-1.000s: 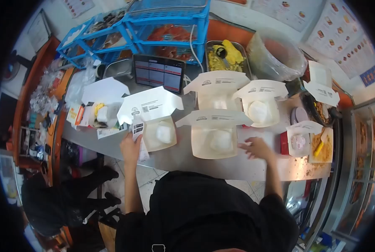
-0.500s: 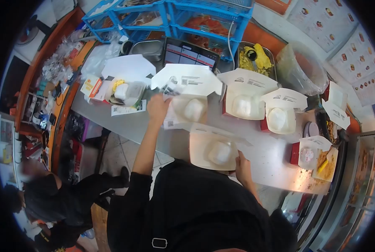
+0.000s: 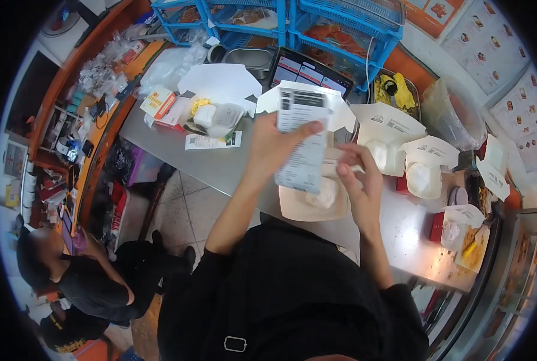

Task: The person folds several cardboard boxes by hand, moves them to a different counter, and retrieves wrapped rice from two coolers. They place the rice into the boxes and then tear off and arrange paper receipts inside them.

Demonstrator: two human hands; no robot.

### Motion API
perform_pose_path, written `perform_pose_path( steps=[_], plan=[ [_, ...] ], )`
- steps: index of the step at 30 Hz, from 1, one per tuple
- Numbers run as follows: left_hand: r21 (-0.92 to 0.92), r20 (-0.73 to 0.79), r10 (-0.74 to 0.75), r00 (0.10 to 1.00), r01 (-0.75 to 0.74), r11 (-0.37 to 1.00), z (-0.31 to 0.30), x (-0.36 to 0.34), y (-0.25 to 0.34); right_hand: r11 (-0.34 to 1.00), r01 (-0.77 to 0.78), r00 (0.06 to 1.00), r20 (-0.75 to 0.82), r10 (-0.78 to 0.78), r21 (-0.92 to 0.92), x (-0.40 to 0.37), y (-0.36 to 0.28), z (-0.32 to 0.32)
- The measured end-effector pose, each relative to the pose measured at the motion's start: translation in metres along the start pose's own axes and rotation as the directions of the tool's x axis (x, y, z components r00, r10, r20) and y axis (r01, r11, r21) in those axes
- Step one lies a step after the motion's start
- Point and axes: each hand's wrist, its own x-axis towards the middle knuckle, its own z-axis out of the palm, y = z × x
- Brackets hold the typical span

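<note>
My left hand (image 3: 271,147) grips a long printed receipt (image 3: 304,135), its thumb pressed on the paper's face. Just to the right, my right hand (image 3: 362,180) is raised with its fingers curled and apart, holding nothing that I can see. Below the receipt lies an open takeaway box (image 3: 292,207) with a white wrapped mound (image 3: 324,197) inside. The raised lid of another box (image 3: 341,111) shows behind the receipt, which hides most of that box. Further right, two more open boxes (image 3: 390,123) (image 3: 428,150) each hold a white wrapped mound.
An open box with yellow food (image 3: 201,107) sits at left beside a receipt slip (image 3: 213,141). Behind are a tablet (image 3: 307,75), blue crates (image 3: 341,36) and a yellow-food tray (image 3: 401,90). A small box (image 3: 438,227) is at right. Another person (image 3: 94,283) is at lower left.
My left hand has moved right and lifted the receipt. My right hand has let go of the nearest box and risen beside the paper. The view has shifted, and the other person's head is higher.
</note>
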Motion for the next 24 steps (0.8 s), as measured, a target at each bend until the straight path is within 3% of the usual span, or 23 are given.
perform_pose_path(
  steps=[1,3,4,5,7,8,11,13,19,24],
  plan=[
    [-0.004,0.000,-0.002,1.000,0.002,1.000,0.003,-0.007,0.006,0.954,-0.018,0.997,0.079,-0.006,0.300,0.005,-0.007,0.004],
    [-0.055,0.063,-0.099,0.993,0.103,0.993,0.005,-0.017,0.014,0.916,-0.109,0.986,0.157,0.051,0.386,0.017,-0.004,0.002],
    [-0.191,0.091,-0.102,0.991,0.118,0.974,0.006,-0.023,0.014,0.863,-0.203,0.966,0.240,0.099,0.463,0.020,-0.004,0.001],
    [-0.195,0.086,-0.101,0.991,0.116,0.974,0.006,-0.029,0.012,0.864,-0.203,0.965,0.245,0.097,0.460,0.020,-0.006,0.000],
    [-0.496,0.093,-0.085,0.992,0.120,0.860,0.001,-0.038,0.007,0.778,-0.187,0.977,0.195,0.085,0.599,0.016,-0.013,-0.002],
    [-0.400,0.113,-0.038,0.993,0.080,0.913,-0.002,-0.042,0.007,0.777,-0.192,0.976,0.200,0.087,0.599,0.015,-0.016,-0.004],
    [-0.372,0.182,-0.030,0.983,0.097,0.923,-0.003,-0.041,0.006,0.741,-0.288,0.956,0.227,0.186,0.607,0.009,-0.022,-0.007],
    [-0.368,0.147,-0.041,0.988,0.093,0.925,0.004,-0.043,0.013,0.801,-0.100,0.991,0.126,0.031,0.591,0.004,-0.023,-0.005],
    [-0.385,0.126,-0.094,0.988,0.136,0.913,0.005,-0.040,0.014,0.739,-0.207,0.978,0.139,0.154,0.641,-0.001,-0.021,-0.020],
    [-0.324,0.099,-0.087,0.991,0.115,0.939,0.006,-0.036,0.005,0.772,-0.167,0.986,0.119,0.118,0.613,-0.007,-0.014,-0.027]
  ],
)
